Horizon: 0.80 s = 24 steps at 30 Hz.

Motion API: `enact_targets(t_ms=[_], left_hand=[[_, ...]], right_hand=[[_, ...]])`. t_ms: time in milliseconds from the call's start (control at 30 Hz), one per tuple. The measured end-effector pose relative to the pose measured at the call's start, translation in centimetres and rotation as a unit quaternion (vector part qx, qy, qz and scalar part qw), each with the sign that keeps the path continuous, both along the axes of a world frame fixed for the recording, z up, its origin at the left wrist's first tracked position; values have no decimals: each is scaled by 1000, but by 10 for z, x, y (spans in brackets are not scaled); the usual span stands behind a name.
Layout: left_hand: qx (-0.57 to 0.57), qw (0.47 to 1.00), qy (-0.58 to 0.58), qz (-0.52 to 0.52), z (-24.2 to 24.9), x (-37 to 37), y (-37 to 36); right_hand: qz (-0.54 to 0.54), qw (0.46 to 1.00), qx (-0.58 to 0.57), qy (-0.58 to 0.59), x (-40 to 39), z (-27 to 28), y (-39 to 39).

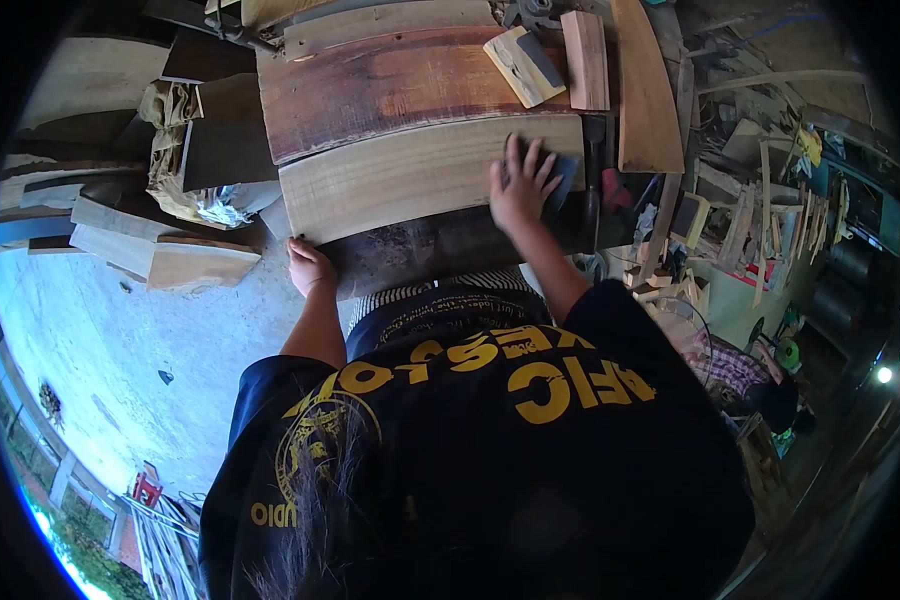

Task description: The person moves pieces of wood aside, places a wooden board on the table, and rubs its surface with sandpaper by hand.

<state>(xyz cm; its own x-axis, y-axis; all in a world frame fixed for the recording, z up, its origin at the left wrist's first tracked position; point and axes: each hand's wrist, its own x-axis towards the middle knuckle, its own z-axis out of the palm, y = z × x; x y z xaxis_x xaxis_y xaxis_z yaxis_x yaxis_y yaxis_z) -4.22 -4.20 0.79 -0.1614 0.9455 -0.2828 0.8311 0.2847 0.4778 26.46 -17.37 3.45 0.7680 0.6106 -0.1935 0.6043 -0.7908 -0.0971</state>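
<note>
Daylight, soft shadows; strong fisheye distortion, black vignette corners.

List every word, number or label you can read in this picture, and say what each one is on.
"AFIC": big yellow letters, seen upside down, on the person's black T-shirt; the start of the word is hidden.
"UDIO": small yellow letters low on the same shirt, also cut off.
A second yellow line and a round yellow emblem on the shirt: too folded and distorted to read.
Nothing readable on the pale plank under the right hand, nor near the left hand.
</note>
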Motion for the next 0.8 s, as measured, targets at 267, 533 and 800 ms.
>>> enact_targets(t_ms=[267,533,800], left_hand=[[-40,999,6,10,-3,-4,1],[-19,1000,16,16,5,2,1],[-39,999,26,3,1,-3,0]], right_hand=[[-116,993,2,2,24,-9,0],[-72,986,-23,150,-32,1,-7],[-123,986,26,112,86,3,-14]])
